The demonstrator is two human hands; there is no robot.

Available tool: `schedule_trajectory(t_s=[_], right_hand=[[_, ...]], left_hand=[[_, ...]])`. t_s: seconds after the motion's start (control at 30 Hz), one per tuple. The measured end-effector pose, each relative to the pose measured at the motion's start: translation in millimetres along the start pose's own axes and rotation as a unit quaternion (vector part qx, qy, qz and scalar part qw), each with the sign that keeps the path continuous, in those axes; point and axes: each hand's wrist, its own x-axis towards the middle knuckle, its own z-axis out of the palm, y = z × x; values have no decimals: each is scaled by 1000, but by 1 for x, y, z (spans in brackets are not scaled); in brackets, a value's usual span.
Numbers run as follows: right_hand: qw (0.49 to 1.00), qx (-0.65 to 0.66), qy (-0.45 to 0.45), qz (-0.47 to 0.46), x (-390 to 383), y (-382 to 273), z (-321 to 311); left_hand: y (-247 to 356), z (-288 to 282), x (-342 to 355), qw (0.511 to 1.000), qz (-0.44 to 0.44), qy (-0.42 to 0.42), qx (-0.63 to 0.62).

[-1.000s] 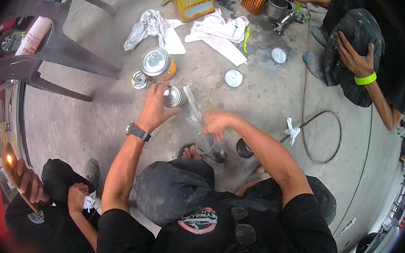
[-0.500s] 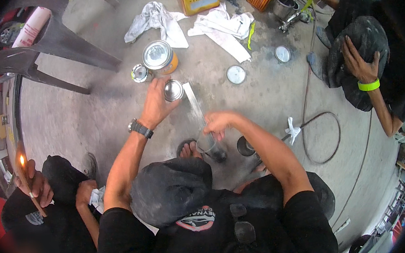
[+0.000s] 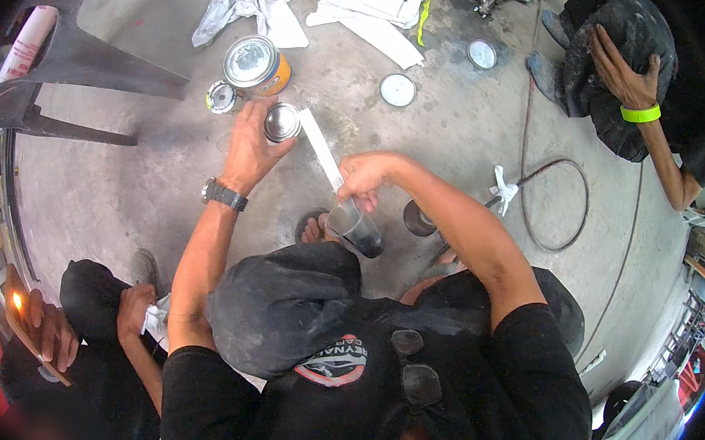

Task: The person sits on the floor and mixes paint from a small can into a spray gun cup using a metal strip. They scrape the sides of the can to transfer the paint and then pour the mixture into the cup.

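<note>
My left hand is closed around a small round metal can, its shiny top facing up. A watch is on that wrist. In my right hand the fingers close on a flat silvery mixing stick and the rim of a clear plastic cup. The cup tilts, with something dark at its bottom. The stick slants up toward the small can. Just beyond my left hand stand a larger paint can with an orange-yellow side and a small open tin.
Two round lids lie on the concrete floor, near white rags. A hose loops at right, beside a seated co-worker's hand. A dark plastic chair stands left. Another person's hand holds a flat brown thing with a flame-like glow.
The view has shifted, so floor items sit higher and further left. My hands keep hold of the can, stick and cup. The co-worker's farther hand has left the view.
</note>
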Motion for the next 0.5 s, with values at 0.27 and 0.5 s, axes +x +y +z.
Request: schedule_trajectory(t_s=[0.27, 0.5], right_hand=[[999, 16, -39, 8, -10, -8, -7], [978, -201, 13, 52, 19, 4, -21]], left_hand=[[-13, -4, 6, 998, 50, -37, -18], [-14, -8, 12, 997, 48, -47, -26]])
